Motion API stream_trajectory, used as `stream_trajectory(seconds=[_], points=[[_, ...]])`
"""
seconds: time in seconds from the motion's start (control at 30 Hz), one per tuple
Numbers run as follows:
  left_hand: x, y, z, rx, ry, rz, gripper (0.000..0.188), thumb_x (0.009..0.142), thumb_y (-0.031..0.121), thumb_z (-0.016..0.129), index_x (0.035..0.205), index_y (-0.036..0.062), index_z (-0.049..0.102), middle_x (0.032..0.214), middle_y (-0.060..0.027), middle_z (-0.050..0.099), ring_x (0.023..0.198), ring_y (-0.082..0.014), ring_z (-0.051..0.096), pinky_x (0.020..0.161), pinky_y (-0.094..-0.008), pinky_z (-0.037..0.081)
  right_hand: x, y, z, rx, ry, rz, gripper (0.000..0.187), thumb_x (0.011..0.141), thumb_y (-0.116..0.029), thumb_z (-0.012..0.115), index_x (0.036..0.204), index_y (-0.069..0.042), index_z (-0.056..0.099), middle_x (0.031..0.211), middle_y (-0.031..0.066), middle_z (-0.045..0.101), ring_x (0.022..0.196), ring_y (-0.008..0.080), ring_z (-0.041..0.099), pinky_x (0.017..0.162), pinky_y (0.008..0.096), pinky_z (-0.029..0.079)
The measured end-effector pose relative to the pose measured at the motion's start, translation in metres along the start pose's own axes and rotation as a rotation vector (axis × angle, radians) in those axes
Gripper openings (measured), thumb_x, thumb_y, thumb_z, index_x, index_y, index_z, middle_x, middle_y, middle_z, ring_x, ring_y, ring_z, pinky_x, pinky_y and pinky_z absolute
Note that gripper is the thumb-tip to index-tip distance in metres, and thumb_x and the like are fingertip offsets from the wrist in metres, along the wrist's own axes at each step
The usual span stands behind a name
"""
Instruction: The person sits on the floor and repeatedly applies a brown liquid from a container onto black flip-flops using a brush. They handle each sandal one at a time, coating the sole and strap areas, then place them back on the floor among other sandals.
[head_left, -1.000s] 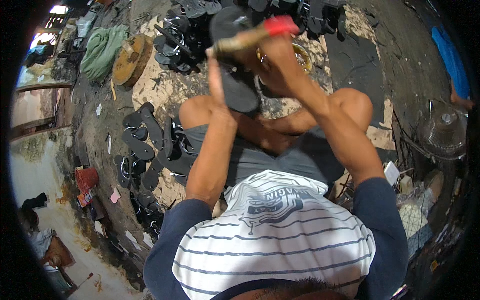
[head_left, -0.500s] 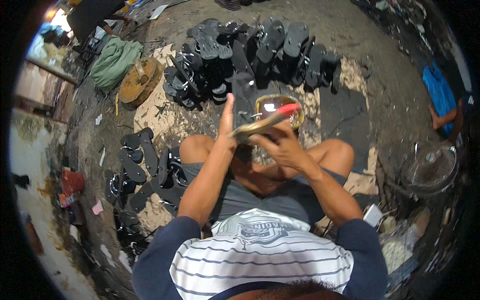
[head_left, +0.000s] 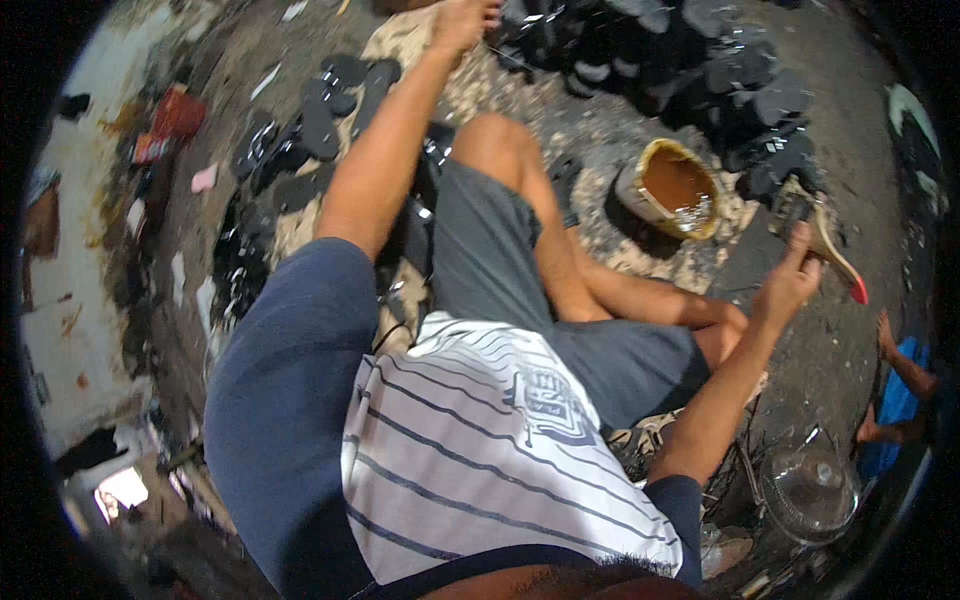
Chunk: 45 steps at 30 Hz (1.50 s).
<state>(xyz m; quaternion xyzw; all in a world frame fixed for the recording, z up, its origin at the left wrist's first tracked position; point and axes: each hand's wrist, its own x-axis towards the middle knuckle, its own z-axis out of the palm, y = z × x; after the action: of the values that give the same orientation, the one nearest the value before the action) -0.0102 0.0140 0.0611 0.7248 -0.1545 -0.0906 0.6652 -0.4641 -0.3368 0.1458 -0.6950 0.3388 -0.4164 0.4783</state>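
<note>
My right hand is closed on a paintbrush with a pale handle and a red tip, out to the right. The dark bristle end points up toward the sandals. To its left stands a whitish tub with a yellowed, crusted rim and brown liquid inside. My left arm stretches far forward, and my left hand is at the upper edge, beside the heap of black flip-flops. Its fingers look bent but are blurred and partly cut off, so whether they hold anything is unclear.
More black flip-flops lie left of my bent knee. Pale, stained sheeting covers the ground ahead of me. A round wire fan guard lies at the lower right. Another person's bare feet show beside a blue cloth.
My view has turned and shifted. My hands, close together before, are now far apart: the left has reached forward to the flip-flops, and the right has carried the paintbrush rightward past the tub.
</note>
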Motion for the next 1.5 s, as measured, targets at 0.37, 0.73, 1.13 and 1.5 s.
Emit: stream_trajectory(seconds=[0.37,0.73,1.13,1.5], points=[[-0.146,-0.058,-0.196,0.192,0.461,-0.49,0.074,0.093,0.067,0.048,0.132,0.0056,0.061,0.133,-0.0158,0.061,0.121,-0.0298,0.056,0.096,-0.0409,0.045,0.044,0.036,0.026,-0.251,-0.183,0.016,0.044,0.095,-0.043,0.067,0.074,-0.005,0.057,0.067,-0.0051,0.045,0.061,0.0063,0.035,0.054,0.0265,0.029],[-0.096,-0.153,-0.254,1.458,-0.093,-0.745,0.088,0.077,0.064,0.071,0.13,-0.005,0.057,0.129,-0.0274,0.06,0.12,-0.0383,0.06,0.1,-0.0463,0.047,0.034,0.056,0.045,-0.541,-0.446,0.087,0.049,0.093,-0.046,0.065,0.107,0.0,0.072,0.088,0.0081,0.07,0.082,0.0128,0.059,0.079,0.0307,0.048],[-0.16,0.112,-0.043,1.234,-0.46,0.801,0.038,0.078,-0.006,0.063,0.106,0.0182,0.071,0.153,-0.012,0.04,0.143,-0.0366,0.032,0.115,-0.0481,0.028,0.003,0.118,0.079,-0.766,-0.32,-0.298,0.033,0.088,-0.033,0.073,0.104,-0.004,0.072,0.098,0.0122,0.073,0.095,0.0265,0.067,0.083,0.0407,0.049],[-0.166,0.087,0.042,0.555,-0.334,-0.312,0.096,0.079,0.042,0.079,0.146,-0.0099,0.033,0.137,-0.0217,0.053,0.128,-0.0268,0.051,0.107,-0.0326,0.039,0.061,0.052,-0.031,-1.044,-0.417,-0.176,0.042,0.09,-0.04,0.066,0.123,-0.014,0.067,0.108,0.0164,0.07,0.102,0.0386,0.065,0.089,0.0481,0.048]])
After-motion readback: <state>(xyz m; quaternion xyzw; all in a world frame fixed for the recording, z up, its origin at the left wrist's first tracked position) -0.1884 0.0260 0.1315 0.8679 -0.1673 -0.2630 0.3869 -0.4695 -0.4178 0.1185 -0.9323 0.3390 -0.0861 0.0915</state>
